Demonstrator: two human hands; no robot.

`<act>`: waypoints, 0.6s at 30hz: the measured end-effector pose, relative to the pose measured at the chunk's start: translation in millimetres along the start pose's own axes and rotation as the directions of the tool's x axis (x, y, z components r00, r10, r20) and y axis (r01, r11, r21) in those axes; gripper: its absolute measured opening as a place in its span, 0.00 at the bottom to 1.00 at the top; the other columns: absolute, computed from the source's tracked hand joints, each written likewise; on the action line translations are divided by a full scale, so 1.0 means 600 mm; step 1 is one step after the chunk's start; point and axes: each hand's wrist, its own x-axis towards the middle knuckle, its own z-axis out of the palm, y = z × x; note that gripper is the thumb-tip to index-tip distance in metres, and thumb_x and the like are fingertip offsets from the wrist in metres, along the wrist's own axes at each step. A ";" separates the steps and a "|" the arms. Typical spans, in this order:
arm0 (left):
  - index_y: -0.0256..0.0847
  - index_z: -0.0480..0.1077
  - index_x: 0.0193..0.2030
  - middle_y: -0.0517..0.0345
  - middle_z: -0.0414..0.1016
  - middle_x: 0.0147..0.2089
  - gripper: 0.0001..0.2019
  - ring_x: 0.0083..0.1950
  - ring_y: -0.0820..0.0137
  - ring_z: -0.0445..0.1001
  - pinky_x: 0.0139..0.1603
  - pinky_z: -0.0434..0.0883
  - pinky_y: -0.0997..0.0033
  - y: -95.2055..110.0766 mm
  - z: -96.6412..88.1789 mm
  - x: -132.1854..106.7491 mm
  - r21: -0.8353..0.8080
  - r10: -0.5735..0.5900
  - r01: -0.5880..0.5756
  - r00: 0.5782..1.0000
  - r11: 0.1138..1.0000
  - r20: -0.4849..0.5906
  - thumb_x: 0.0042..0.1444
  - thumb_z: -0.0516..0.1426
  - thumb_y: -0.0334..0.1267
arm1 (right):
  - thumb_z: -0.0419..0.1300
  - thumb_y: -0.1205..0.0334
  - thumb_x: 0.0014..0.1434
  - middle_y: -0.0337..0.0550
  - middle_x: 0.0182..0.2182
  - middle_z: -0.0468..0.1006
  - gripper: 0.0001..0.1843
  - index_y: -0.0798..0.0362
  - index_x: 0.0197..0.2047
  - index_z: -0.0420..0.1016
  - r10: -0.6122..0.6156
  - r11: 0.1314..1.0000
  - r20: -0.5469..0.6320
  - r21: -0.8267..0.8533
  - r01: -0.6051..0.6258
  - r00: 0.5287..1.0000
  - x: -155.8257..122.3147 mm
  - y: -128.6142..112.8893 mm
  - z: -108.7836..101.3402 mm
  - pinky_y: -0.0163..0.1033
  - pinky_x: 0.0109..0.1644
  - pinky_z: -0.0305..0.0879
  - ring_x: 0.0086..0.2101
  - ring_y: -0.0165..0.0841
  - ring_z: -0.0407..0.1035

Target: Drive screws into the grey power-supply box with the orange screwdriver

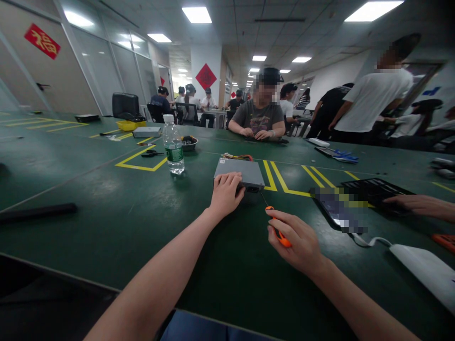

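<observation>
On the green table lies a grey metal computer power supply, with bundled coloured wires at its far side and a black socket on its near face. My left hand grips its near left corner, fingers over the top and thumb at the front. In my right hand is a screwdriver with an orange handle. Its thin shaft points up and left, the tip close to the box's near right corner; I cannot tell whether it touches a screw.
A water bottle stands left of the box, near a bowl and a black tool. At the right are a phone, a black tray, a white device and another person's hand. Across the table sits a person.
</observation>
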 end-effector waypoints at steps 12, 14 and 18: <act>0.44 0.63 0.46 0.58 0.68 0.55 0.10 0.57 0.66 0.62 0.56 0.54 0.61 0.001 -0.002 0.000 0.003 0.004 -0.004 1.000 1.000 0.004 0.57 0.51 0.38 | 0.54 0.68 0.54 0.51 0.44 0.73 0.11 0.53 0.42 0.68 0.024 0.999 0.068 0.023 -0.026 0.997 -0.002 -0.005 -0.006 0.43 0.39 0.70 0.39 0.37 0.71; 0.45 0.63 0.46 0.58 0.68 0.55 0.10 0.57 0.66 0.62 0.56 0.54 0.61 0.001 -0.002 0.000 0.002 0.001 -0.001 1.000 1.000 0.002 0.57 0.51 0.38 | 0.53 0.65 0.56 0.56 0.48 0.70 0.15 0.55 0.47 0.66 0.018 0.998 0.133 0.052 -0.025 0.991 -0.003 -0.008 -0.010 0.45 0.41 0.70 0.43 0.40 0.70; 0.45 0.63 0.47 0.59 0.68 0.55 0.11 0.57 0.67 0.62 0.56 0.55 0.61 0.002 -0.003 0.000 0.002 0.000 0.000 1.000 1.000 0.000 0.56 0.52 0.38 | 0.53 0.62 0.58 0.60 0.51 0.68 0.19 0.57 0.53 0.63 -0.040 0.999 0.164 0.017 0.038 0.986 -0.005 -0.010 -0.016 0.43 0.40 0.69 0.42 0.40 0.70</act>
